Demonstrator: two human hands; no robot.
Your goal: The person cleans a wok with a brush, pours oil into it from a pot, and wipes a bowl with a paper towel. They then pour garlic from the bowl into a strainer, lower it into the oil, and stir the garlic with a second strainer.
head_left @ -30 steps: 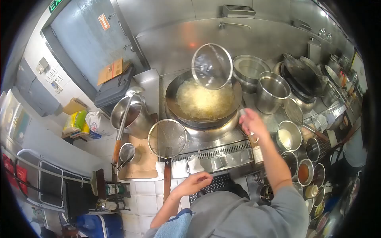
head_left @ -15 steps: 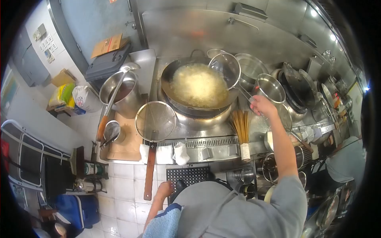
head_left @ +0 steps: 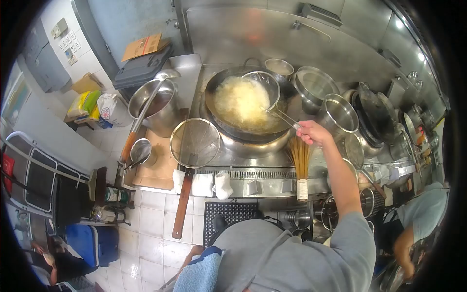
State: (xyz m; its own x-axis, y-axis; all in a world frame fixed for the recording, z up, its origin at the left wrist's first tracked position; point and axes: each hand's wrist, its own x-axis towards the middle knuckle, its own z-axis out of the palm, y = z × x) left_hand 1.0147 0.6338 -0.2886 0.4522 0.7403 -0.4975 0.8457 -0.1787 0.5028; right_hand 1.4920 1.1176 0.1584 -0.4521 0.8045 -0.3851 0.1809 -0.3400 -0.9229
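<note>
My right hand [head_left: 313,133] is closed around the handle of a round wire strainer [head_left: 286,118]. The strainer's hoop dips into the wok [head_left: 218,113], where pale yellow food [head_left: 238,100] foams in bubbling oil. At my left side hangs my left hand [head_left: 196,250], low over the floor and partly behind a blue towel [head_left: 198,272]; its fingers do not show clearly. Nearest to that hand is a large flat skimmer [head_left: 184,202], its wooden handle jutting past the counter edge.
A steel pot [head_left: 138,104] with a ladle [head_left: 146,117] across it stands left of the wok. Metal bowls [head_left: 316,82] and a bamboo brush [head_left: 300,165] are on the right. Another person's arm [head_left: 404,248] shows at lower right, and a further person [head_left: 51,263] at lower left.
My right hand has moved the strainer left, from the wok's right rim into the foaming food. My left hand has dropped lower, more behind the towel. The view has shifted slightly.
</note>
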